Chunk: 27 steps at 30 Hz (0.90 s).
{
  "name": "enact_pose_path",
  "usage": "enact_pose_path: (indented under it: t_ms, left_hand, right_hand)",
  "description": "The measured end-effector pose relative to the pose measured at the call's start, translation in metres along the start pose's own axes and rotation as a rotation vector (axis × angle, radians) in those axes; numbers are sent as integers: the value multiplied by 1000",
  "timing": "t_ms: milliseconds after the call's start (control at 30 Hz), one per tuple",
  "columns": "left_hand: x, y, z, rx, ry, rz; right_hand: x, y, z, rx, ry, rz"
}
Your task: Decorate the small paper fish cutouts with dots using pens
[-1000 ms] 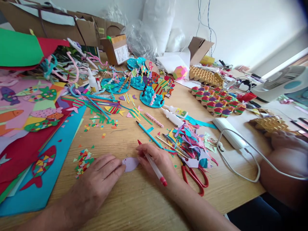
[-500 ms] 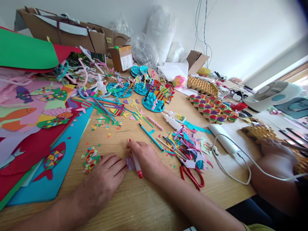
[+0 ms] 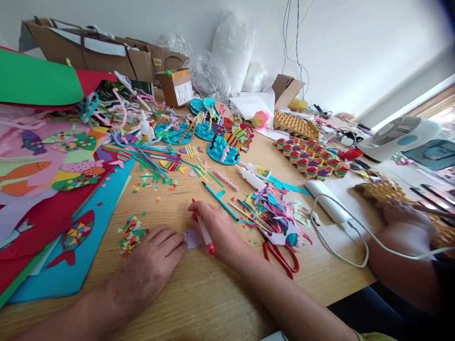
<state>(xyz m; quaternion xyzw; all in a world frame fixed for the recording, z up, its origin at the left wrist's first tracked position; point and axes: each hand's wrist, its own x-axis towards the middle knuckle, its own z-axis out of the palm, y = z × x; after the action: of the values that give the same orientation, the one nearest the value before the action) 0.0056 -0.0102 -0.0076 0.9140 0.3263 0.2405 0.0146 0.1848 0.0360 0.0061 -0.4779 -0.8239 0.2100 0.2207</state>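
Observation:
A red felt-tip pen with a pale barrel is gripped in my right hand, its red end pointing toward me. Its other end shows just above my fingers. Under my hands a small lilac paper piece lies on the table, with a dark mark near its left edge. My left hand rests flat, fingertips at the paper's left edge. Beside it sits a heap of small coloured paper bits. Red-handled scissors lie right of my right forearm, their blades under paper scraps.
Left, coloured sheets carry paper fish. Ahead are a teal pen, glue bottles and a blue decorated piece. At right, a white cable crosses near a co-worker's arm and egg-carton pieces.
My right hand has shifted slightly and the pen's red end has moved up and right. More of the lilac paper shows between my hands. My left hand stays beside it.

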Motion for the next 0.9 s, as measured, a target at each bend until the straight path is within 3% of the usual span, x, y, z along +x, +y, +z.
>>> enact_pose_path:
  t_ms: [233, 333, 600, 733, 900]
  left_hand:
    - [4, 0, -7, 7, -34, 32]
    - [4, -1, -8, 17, -47, 24]
    - [5, 1, -9, 5, -55, 24]
    - [4, 1, -8, 4, -74, 26]
    - [3, 2, -6, 24, -104, 21]
  right_hand:
    - [6, -22, 0, -288, -225, -99]
    - [6, -19, 1, -314, -206, -73]
    - [2, -1, -6, -86, -1, 71]
    - [3, -9, -2, -136, -101, 15]
    - [6, -23, 3, -351, -220, -10]
